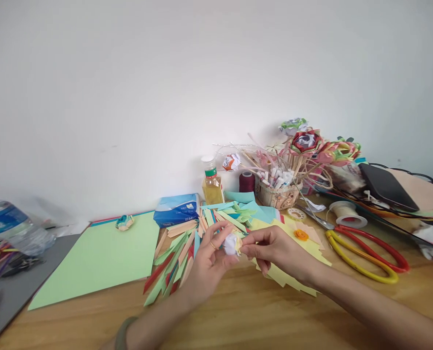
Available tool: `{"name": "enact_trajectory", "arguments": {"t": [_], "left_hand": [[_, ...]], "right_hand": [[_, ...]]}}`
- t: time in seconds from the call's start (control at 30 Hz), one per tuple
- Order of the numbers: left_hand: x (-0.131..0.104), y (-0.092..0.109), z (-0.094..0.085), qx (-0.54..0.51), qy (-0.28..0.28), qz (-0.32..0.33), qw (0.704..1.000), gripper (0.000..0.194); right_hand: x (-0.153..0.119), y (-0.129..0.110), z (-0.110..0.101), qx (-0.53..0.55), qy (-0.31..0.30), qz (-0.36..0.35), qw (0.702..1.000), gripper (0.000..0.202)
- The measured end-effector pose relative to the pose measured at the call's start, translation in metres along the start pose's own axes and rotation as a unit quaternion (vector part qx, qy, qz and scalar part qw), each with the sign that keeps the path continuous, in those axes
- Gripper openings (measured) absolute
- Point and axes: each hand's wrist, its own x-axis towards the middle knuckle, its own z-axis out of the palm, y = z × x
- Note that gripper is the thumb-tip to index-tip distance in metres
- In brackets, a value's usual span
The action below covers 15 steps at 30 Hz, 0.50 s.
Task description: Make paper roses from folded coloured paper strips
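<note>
A small white and pale yellow folded paper flower (231,244) is held up between both hands over the table. My left hand (211,257) grips its left side, fingers behind it and thumb below; a ring is on one finger. My right hand (267,248) pinches the flower's yellow right edge between thumb and forefinger. Beneath and behind the hands lie many coloured paper strips (172,262) in green, peach, red and blue. Yellow paper sheets (289,238) fan out under my right hand, with a small orange paper rosette (301,235) on them.
Green paper (103,262) covers the left, bearing a small paper flower (124,222). Behind stand a blue tissue pack (176,209), a glue bottle (212,182) and a basket (278,197) with paper flowers. Red-and-yellow-handled scissors (362,253) and a spool (348,214) lie right. A water bottle (12,223) lies far left.
</note>
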Motion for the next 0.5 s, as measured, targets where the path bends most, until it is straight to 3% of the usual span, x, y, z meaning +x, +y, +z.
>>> {"name": "enact_trajectory", "arguments": {"t": [0.23,0.33,0.5], "left_hand": [[0.0025,0.0046,-0.0034,-0.043,-0.023,-0.092,0.995,0.045],[0.0029,0.0039,-0.0035,-0.043,-0.018,-0.097,0.994,0.045],[0.0022,0.0035,-0.0016,-0.025,-0.011,-0.085,0.996,0.041]], "right_hand": [[0.0043,-0.0005,-0.0032,-0.008,-0.016,0.015,1.000,0.032],[0.0041,-0.0009,-0.0034,-0.023,-0.017,0.020,0.999,0.030],[0.0015,0.0020,-0.0008,-0.080,0.004,-0.033,0.996,0.022]]}}
